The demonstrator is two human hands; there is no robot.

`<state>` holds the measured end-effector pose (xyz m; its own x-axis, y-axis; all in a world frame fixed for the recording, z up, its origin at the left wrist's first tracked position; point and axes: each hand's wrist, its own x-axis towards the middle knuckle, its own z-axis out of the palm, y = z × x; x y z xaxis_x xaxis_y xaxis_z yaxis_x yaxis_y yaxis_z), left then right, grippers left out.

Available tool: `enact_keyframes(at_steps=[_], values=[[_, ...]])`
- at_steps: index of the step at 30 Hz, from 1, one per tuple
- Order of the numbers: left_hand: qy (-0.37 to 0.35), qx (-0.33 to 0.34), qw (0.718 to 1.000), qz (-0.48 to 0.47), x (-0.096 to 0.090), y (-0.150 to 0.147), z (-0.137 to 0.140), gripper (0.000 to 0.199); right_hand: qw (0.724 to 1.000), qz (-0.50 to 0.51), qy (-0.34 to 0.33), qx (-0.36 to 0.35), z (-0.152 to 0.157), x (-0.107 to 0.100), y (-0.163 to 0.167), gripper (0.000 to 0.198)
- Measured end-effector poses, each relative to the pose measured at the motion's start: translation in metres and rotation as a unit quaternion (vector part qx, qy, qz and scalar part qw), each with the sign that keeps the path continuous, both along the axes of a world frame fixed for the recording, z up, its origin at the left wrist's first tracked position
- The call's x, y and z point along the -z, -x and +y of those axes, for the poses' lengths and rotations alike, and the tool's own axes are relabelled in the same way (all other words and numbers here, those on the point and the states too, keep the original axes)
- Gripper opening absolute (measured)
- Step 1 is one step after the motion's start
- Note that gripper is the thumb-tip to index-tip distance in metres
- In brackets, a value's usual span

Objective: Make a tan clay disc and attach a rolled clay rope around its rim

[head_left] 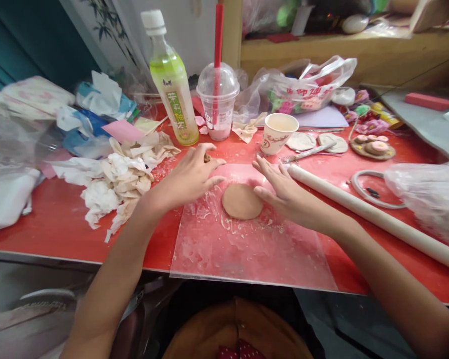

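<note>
Lying flat, the clay disc (242, 201) looks nearly round; right hand (282, 192), wide grip; left hand (191, 174), can't tell; paper cup (275, 142) far right.

my messy red table (60, 219), clear sheet (247, 264) right in front of me, long pale rod (359, 207) on my right, crumpled tissues (115, 172) left, bottle (174, 94) and paper cup (279, 137) further back

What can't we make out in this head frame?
All head view:
- Brown bit: mostly covered by the left hand; held or lying, unclear.
- Pale rod: one end cut off by right edge.
- Paper cup: inner bottom hidden by its front wall.
</note>
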<state>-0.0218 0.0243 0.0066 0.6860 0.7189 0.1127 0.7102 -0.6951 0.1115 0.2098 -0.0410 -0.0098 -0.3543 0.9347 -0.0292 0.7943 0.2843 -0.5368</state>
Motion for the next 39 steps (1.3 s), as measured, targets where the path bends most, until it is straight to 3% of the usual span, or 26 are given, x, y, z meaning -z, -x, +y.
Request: enact_keyframes(at_steps=[5,11,14,19,21,24,26,29,31,32,35,39], values=[[-0.027,0.021,0.999,0.039,0.010,-0.003,0.000,0.033,0.998,0.055,0.031,-0.011,-0.002,-0.003,0.002,0.059],[0.061,0.094,0.994,0.012,0.011,-0.016,-0.009,0.034,0.988,0.146,0.040,-0.012,-0.005,-0.002,0.003,0.052],[0.122,0.076,0.988,-0.053,0.006,-0.020,-0.010,0.031,0.973,0.225,0.041,0.014,-0.006,-0.006,0.003,0.047],[0.307,-0.008,0.930,-0.201,0.001,-0.025,-0.012,0.033,0.911,0.399,0.096,0.045,-0.005,-0.011,0.002,0.041],[0.320,0.000,0.922,-0.217,0.000,-0.027,-0.014,0.031,0.879,0.459,0.117,0.061,-0.003,-0.009,0.001,0.039],[0.325,-0.010,0.912,-0.251,-0.002,-0.029,-0.015,0.019,0.852,0.501,0.111,0.108,0.003,-0.003,-0.001,0.039],[0.350,-0.031,0.879,-0.321,-0.005,-0.029,-0.016,0.018,0.842,0.508,0.134,0.124,0.007,0.001,-0.001,0.042],[0.393,-0.063,0.797,-0.454,-0.007,-0.029,-0.017,0.026,0.824,0.525,0.194,0.088,0.007,0.002,0.002,0.046],[0.419,-0.084,0.754,-0.499,-0.007,-0.031,-0.017,0.035,0.827,0.524,0.194,0.068,0.004,0.001,0.005,0.040],[0.428,-0.094,0.746,-0.501,-0.006,-0.032,-0.017,0.040,0.835,0.514,0.185,0.068,0.003,-0.001,0.005,0.035],[0.429,-0.095,0.768,-0.466,-0.002,-0.033,-0.017,0.039,0.862,0.470,0.174,0.071,-0.002,-0.005,0.005,0.026],[0.395,-0.074,0.801,-0.444,0.002,-0.033,-0.017,0.027,0.872,0.454,0.170,0.062,-0.002,-0.009,0.003,0.025]])
